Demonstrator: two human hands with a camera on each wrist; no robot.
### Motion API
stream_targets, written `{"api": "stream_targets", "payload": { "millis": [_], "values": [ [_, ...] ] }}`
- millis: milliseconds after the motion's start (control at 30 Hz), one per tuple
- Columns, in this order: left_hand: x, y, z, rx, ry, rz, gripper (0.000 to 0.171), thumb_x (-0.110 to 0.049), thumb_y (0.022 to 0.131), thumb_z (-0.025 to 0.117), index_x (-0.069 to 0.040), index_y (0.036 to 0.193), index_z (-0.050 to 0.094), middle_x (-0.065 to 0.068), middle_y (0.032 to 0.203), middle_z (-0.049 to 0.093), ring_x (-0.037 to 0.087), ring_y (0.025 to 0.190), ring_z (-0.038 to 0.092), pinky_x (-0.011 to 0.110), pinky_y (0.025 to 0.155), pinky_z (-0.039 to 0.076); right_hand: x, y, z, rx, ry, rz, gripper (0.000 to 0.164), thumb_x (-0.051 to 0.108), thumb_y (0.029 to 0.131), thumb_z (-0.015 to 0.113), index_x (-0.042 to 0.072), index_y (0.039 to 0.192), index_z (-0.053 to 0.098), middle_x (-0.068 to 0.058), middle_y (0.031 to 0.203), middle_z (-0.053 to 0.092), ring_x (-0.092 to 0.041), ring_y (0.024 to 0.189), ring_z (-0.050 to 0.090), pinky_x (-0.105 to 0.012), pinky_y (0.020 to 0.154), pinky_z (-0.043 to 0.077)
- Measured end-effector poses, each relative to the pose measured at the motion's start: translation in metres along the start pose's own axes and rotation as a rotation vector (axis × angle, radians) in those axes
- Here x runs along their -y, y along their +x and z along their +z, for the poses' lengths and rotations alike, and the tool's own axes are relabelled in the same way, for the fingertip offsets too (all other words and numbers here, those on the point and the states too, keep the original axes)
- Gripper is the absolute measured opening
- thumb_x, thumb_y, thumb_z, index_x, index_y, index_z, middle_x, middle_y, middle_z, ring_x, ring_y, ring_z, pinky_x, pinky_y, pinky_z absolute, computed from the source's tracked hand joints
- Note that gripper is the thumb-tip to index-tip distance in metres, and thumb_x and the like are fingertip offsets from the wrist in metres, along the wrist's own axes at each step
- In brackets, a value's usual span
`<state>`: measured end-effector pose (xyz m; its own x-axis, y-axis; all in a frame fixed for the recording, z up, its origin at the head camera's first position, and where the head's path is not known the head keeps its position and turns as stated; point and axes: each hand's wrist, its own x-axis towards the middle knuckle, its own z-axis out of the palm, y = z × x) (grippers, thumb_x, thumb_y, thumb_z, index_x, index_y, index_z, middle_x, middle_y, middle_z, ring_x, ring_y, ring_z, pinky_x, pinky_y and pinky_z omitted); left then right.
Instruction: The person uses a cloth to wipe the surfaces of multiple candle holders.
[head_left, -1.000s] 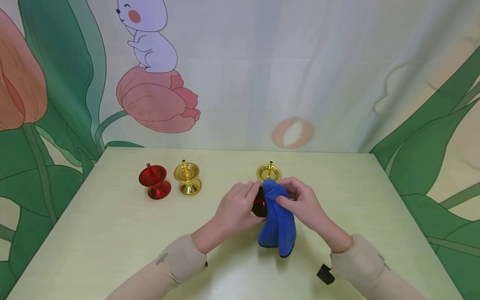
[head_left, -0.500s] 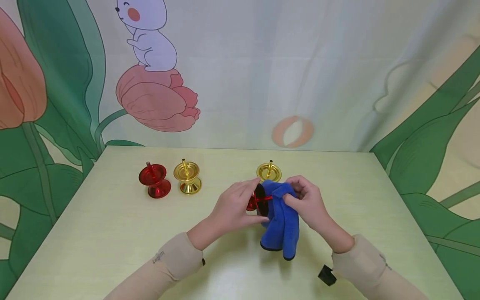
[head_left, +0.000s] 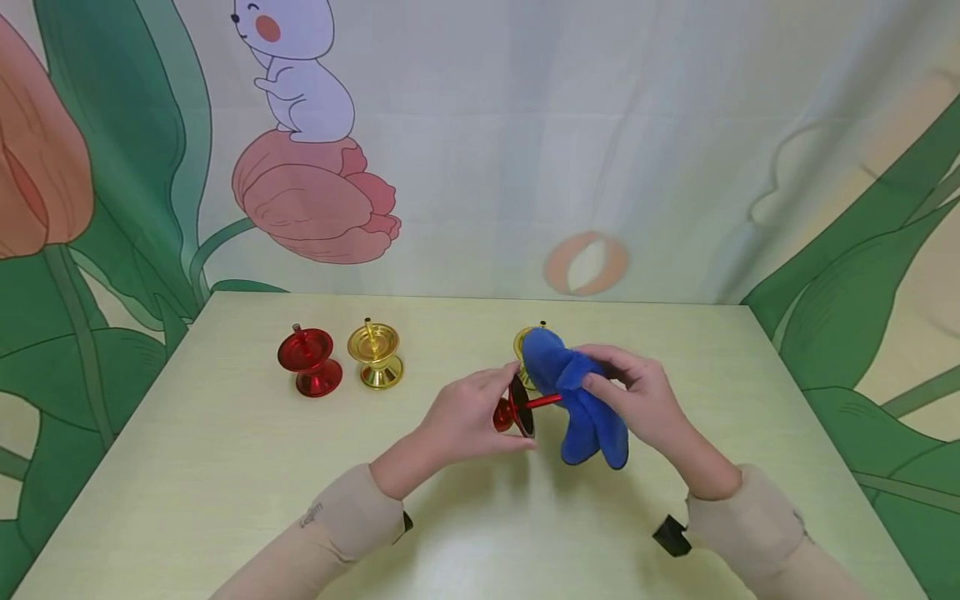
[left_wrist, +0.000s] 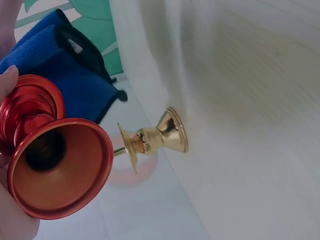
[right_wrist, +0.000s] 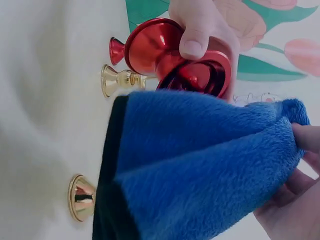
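Note:
My left hand (head_left: 461,421) grips a shiny red candle holder (head_left: 521,407) above the table, tilted on its side with its dish and spike facing right. The left wrist view looks into the hollow base of this holder (left_wrist: 75,175). Between thumb and fingers, my right hand (head_left: 641,396) pinches a blue plush cloth (head_left: 577,400) with dark edging, its ends hanging down. The cloth is close to the tip of the red spike; whether they touch, I cannot tell. In the right wrist view, the cloth (right_wrist: 200,155) covers part of the dish.
Another red candle holder (head_left: 318,379) and a gold one (head_left: 381,375) stand upright at the back left of the table (head_left: 225,467). A second gold holder (head_left: 523,354) is partly hidden behind the cloth. A printed curtain (head_left: 465,167) hangs behind the table.
The cloth has moved off the dish, up and to the right with my right hand. More of the red holder's dish and spike now shows. My left hand has shifted only slightly.

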<state>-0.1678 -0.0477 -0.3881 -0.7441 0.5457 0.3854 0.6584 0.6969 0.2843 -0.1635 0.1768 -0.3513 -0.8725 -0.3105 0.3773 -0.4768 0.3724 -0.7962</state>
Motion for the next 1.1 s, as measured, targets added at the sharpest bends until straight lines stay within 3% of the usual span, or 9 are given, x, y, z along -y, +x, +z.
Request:
{"api": "stream_targets", "payload": {
  "millis": [100, 233, 633, 767, 933, 1100],
  "values": [
    [-0.002, 0.001, 0.0, 0.006, -0.013, 0.011, 0.092, -0.058, 0.061, 0.07, -0.003, 0.129, 0.043, 0.005, 0.114, 0.06, 0.016, 0.101, 0.057, 0.027, 0.081, 0.049, 0.002, 0.0, 0.002, 0.088, -0.052, -0.09, 0.026, 0.0, 0.083, 0.056, 0.0, 0.108, 0.06, -0.012, 0.103, 0.063, -0.003, 0.091, 0.058, -0.02, 0.077, 0.049],
    [-0.003, 0.002, -0.001, -0.011, -0.031, 0.026, 0.09, -0.055, 0.061, 0.072, -0.002, 0.128, 0.044, 0.006, 0.113, 0.061, 0.016, 0.099, 0.058, 0.027, 0.079, 0.05, 0.002, -0.001, 0.006, 0.169, -0.109, -0.185, 0.025, 0.001, 0.084, 0.056, 0.002, 0.108, 0.061, -0.011, 0.106, 0.061, -0.012, 0.098, 0.056, -0.022, 0.079, 0.05],
    [-0.002, 0.005, 0.0, -0.09, -0.001, 0.085, 0.089, -0.053, 0.059, 0.073, 0.0, 0.125, 0.047, 0.008, 0.111, 0.062, 0.017, 0.098, 0.06, 0.027, 0.077, 0.051, -0.006, 0.001, 0.008, 0.298, -0.34, -0.301, 0.023, 0.01, 0.081, 0.062, 0.013, 0.103, 0.067, -0.015, 0.123, 0.05, -0.031, 0.112, 0.049, -0.042, 0.082, 0.049],
    [-0.003, 0.005, 0.002, -0.098, 0.008, 0.093, 0.089, -0.054, 0.058, 0.073, -0.001, 0.124, 0.048, 0.008, 0.111, 0.062, 0.017, 0.098, 0.06, 0.027, 0.077, 0.051, -0.01, 0.002, 0.009, 0.282, -0.392, -0.418, 0.023, 0.009, 0.075, 0.067, 0.014, 0.098, 0.069, -0.017, 0.118, 0.053, -0.031, 0.105, 0.055, -0.04, 0.078, 0.051],
    [-0.006, 0.005, 0.004, -0.08, 0.054, 0.102, 0.09, -0.058, 0.059, 0.071, -0.001, 0.125, 0.048, 0.007, 0.111, 0.062, 0.017, 0.099, 0.06, 0.027, 0.077, 0.051, -0.015, 0.004, 0.016, 0.201, -0.486, -0.59, 0.021, 0.009, 0.067, 0.073, 0.012, 0.088, 0.071, -0.016, 0.103, 0.061, -0.027, 0.09, 0.061, -0.036, 0.07, 0.053],
    [-0.008, 0.006, 0.006, -0.129, 0.119, 0.133, 0.089, -0.06, 0.058, 0.07, -0.001, 0.122, 0.051, 0.006, 0.108, 0.064, 0.017, 0.096, 0.061, 0.026, 0.074, 0.052, -0.015, 0.005, 0.022, 0.146, -0.553, -0.601, 0.019, 0.013, 0.065, 0.075, 0.013, 0.084, 0.071, -0.01, 0.091, 0.065, -0.02, 0.079, 0.063, -0.032, 0.064, 0.054]
  ]
}}
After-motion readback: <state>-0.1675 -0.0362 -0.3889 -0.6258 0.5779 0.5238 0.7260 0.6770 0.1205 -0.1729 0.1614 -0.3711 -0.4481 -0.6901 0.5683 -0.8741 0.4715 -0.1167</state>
